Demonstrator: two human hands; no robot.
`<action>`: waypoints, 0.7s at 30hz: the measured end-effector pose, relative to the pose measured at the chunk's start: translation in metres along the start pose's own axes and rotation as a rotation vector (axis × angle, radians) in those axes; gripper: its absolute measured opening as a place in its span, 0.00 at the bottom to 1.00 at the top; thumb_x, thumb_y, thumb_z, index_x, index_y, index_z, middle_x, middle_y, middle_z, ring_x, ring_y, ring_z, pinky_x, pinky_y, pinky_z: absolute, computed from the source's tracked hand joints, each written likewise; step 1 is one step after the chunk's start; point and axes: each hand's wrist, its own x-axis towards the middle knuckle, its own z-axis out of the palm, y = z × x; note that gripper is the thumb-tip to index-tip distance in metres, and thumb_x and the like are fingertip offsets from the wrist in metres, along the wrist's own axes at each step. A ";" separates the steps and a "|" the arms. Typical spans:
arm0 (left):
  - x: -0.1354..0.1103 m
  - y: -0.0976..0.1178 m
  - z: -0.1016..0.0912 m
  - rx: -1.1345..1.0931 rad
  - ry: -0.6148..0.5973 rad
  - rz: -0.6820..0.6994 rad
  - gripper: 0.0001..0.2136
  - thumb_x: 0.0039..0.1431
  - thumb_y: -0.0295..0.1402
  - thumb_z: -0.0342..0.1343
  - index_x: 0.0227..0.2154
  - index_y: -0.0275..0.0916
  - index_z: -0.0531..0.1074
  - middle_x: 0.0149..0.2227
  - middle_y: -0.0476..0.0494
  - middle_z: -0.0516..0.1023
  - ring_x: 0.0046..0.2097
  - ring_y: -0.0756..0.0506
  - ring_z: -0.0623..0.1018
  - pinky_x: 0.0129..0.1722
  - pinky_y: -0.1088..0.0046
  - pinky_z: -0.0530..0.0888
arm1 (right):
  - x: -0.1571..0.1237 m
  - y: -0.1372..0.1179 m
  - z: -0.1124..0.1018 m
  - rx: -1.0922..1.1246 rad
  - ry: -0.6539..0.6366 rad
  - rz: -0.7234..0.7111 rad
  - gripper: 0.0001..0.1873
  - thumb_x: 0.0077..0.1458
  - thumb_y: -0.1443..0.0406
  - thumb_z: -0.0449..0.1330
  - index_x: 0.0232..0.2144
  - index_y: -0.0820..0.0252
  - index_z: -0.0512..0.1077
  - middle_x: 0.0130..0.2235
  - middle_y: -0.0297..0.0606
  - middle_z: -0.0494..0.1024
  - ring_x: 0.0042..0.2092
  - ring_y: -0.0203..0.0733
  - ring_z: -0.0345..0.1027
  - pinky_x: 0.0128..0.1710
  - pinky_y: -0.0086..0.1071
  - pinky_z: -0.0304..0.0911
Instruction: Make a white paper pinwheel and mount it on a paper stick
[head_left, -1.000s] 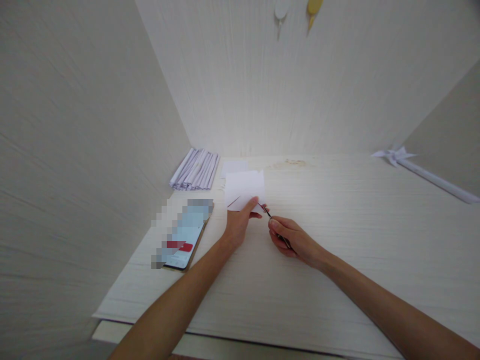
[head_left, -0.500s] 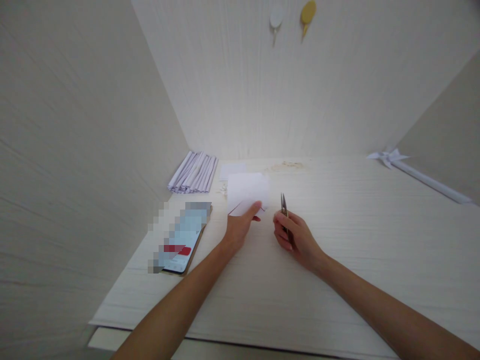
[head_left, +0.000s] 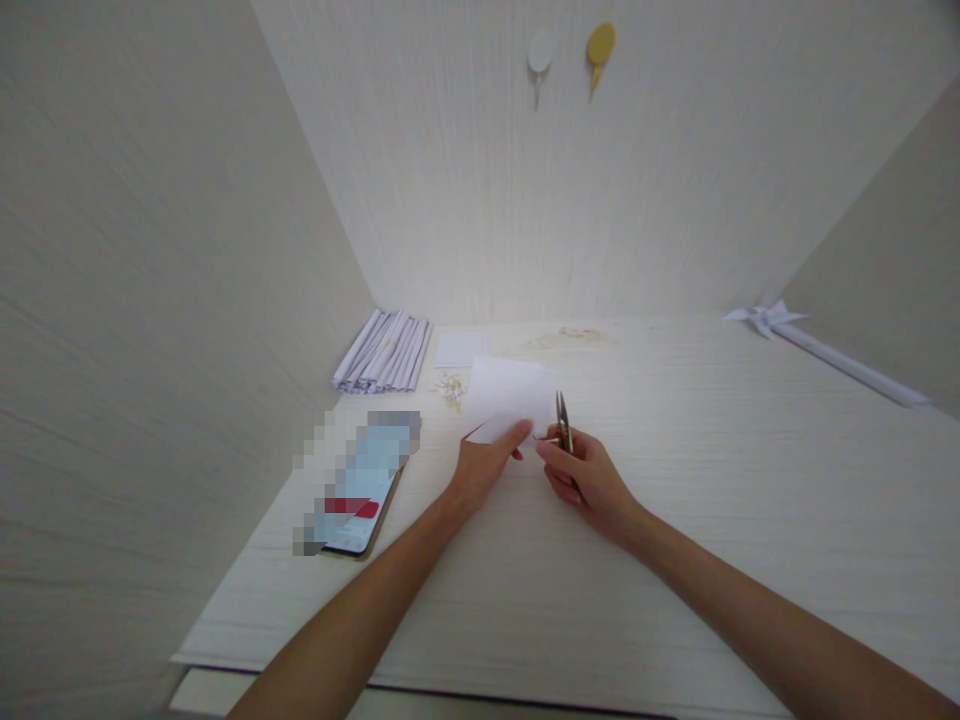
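Between the thumb and fingers of my left hand (head_left: 487, 465) is a square sheet of white paper (head_left: 506, 395), held above the table with slits near its lower corners. My right hand (head_left: 589, 470) is wrapped round a pair of small metal thread snips (head_left: 562, 415), whose blades point away from me, slightly parted. The thumb and fingertip of that hand are at the paper's lower right corner; whether they pinch it I cannot tell. Behind the paper lie another white square sheet (head_left: 460, 350) and a small pile of pins or little scraps (head_left: 452, 388).
A row of rolled white paper sticks (head_left: 384, 350) lies at the back left. A phone (head_left: 367, 490) with a lit screen rests on the left of the white table (head_left: 675, 600). At the right wall is a paper pinwheel on a stick (head_left: 847, 362). Two hooks (head_left: 600, 45) hang on the back wall.
The paper and my right hand have come closer together, the paper moving right. The right thumb and fingertip now reach the paper's lower right corner. The view has shifted slightly.
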 end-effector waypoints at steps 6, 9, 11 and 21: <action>-0.001 -0.001 0.002 -0.089 -0.034 0.017 0.08 0.38 0.36 0.57 0.16 0.36 0.68 0.18 0.51 0.69 0.20 0.53 0.67 0.20 0.78 0.66 | 0.001 0.002 0.000 -0.061 0.016 -0.012 0.11 0.42 0.63 0.58 0.18 0.60 0.58 0.10 0.19 0.53 0.11 0.22 0.40 0.08 0.19 0.35; 0.001 -0.002 0.001 -0.206 -0.006 -0.007 0.09 0.38 0.36 0.58 0.23 0.35 0.70 0.23 0.47 0.73 0.23 0.51 0.70 0.20 0.77 0.68 | 0.001 0.002 -0.001 -0.038 0.044 -0.012 0.12 0.42 0.64 0.58 0.18 0.60 0.57 0.10 0.19 0.53 0.11 0.22 0.40 0.08 0.19 0.34; 0.004 -0.003 0.000 -0.285 0.032 -0.019 0.10 0.37 0.35 0.58 0.24 0.35 0.70 0.24 0.47 0.73 0.24 0.51 0.70 0.19 0.78 0.68 | 0.002 0.003 -0.001 -0.023 0.063 -0.018 0.12 0.42 0.65 0.58 0.18 0.60 0.57 0.10 0.19 0.53 0.10 0.22 0.40 0.08 0.19 0.35; 0.007 -0.006 -0.006 -0.387 -0.101 -0.004 0.08 0.40 0.33 0.56 0.24 0.34 0.68 0.22 0.50 0.71 0.20 0.53 0.71 0.18 0.81 0.66 | 0.008 0.001 -0.005 0.045 0.287 -0.101 0.09 0.38 0.66 0.60 0.19 0.60 0.61 0.08 0.18 0.53 0.10 0.22 0.41 0.07 0.18 0.35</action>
